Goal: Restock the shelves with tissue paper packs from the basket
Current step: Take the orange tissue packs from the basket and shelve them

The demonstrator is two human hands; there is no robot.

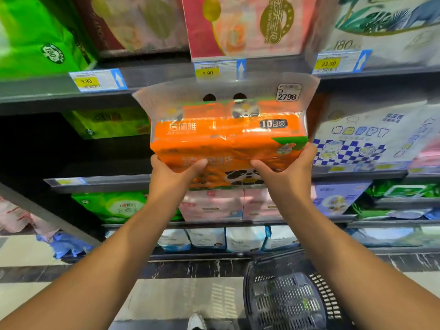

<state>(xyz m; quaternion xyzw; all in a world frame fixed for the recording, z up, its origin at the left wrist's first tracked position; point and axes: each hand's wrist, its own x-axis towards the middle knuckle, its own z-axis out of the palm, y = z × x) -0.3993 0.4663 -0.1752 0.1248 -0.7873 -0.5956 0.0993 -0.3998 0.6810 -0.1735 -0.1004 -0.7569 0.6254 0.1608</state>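
Note:
An orange tissue pack (226, 136) with a panda print and a clear plastic handle flap is held up in front of the middle shelf. My left hand (173, 173) grips its lower left corner, thumb across the front. My right hand (285, 167) grips its lower right corner the same way. The pack sits level, between a green pack (107, 122) deep on the shelf to the left and a blue checkered pack (362, 136) to the right. The black plastic basket (285, 296) stands on the floor at the lower right, and looks to hold nothing.
The shelf above carries green, pink and white packs behind price tags (95, 81). Lower shelves hold green, pink and blue-white packs (214, 206). A dark gap lies on the middle shelf left of the orange pack. A shoe tip (196, 321) shows on the tiled floor.

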